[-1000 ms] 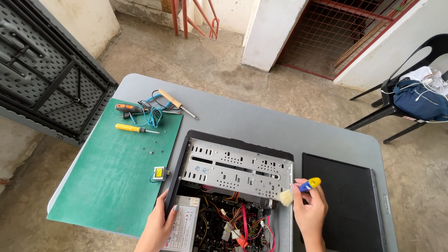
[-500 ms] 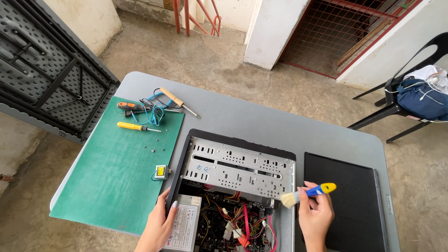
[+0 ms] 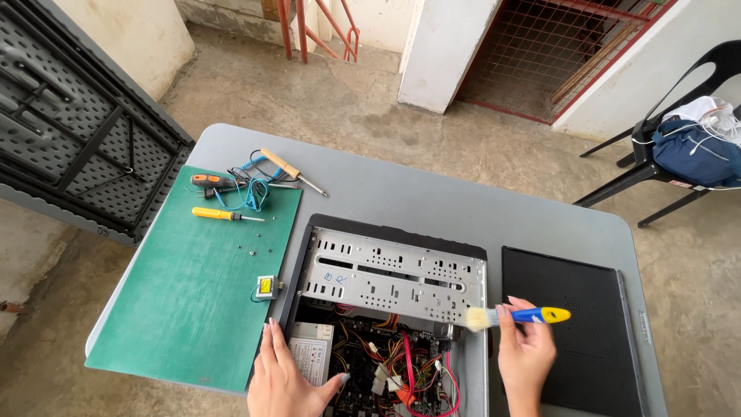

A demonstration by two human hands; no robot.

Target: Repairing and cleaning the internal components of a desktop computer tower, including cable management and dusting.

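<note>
since half a second ago, brush barely shifted, bristles at computer case frame. right hand pinches its light, stiff handle; left hand flat, steadying the heavy case on surface.

Both hands enter from the bottom edge of the frame, bare, wrists cut off by the lower border. The left hand lies at bottom centre-left, palm down and flat, its fingers stretched toward the top of the frame and held close together, the thumb splayed out to the right. The right hand sits at bottom centre-right, back toward the camera, its fingers curled into a pinch at the knuckles' upper end, closed around a slim handle.
</note>
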